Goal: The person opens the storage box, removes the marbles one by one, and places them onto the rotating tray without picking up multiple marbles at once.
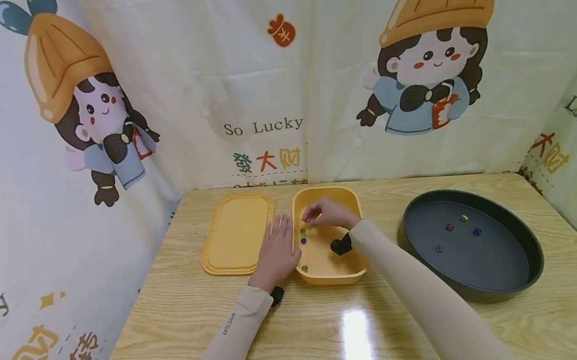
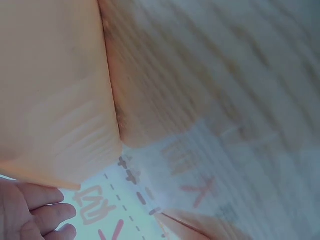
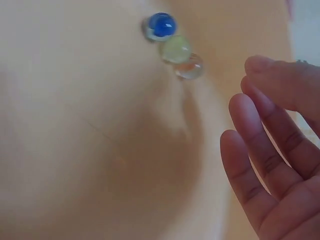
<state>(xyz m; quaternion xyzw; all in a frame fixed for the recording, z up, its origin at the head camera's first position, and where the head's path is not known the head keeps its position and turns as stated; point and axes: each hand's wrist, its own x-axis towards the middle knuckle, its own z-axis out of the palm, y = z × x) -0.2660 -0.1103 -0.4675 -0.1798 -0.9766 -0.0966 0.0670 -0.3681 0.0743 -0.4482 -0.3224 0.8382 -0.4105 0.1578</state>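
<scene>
My right hand [image 1: 327, 212] is over the far left part of the yellow bin [image 1: 332, 275], fingers slightly bent. In the right wrist view its thumb [image 3: 280, 80] overlaps the index finger, and no marble shows between them. Beside those fingertips, a blue marble [image 3: 162, 25], a pale yellow marble [image 3: 175, 49] and a clear marble with an orange swirl [image 3: 190, 67] lie in a row on the bin floor. Nearer the front, a greenish marble [image 1: 305, 268] sits by the left wall. My left hand [image 1: 274, 253], fingers extended, rests at the bin's left rim.
A flat yellow lid [image 1: 238, 232] lies left of the bin. To the right stands a round dark pan [image 1: 493, 267] holding several spread-out marbles, one of them blue [image 1: 477, 232]. A printed curtain [image 1: 333, 99] hangs behind the wooden table [image 1: 305, 342].
</scene>
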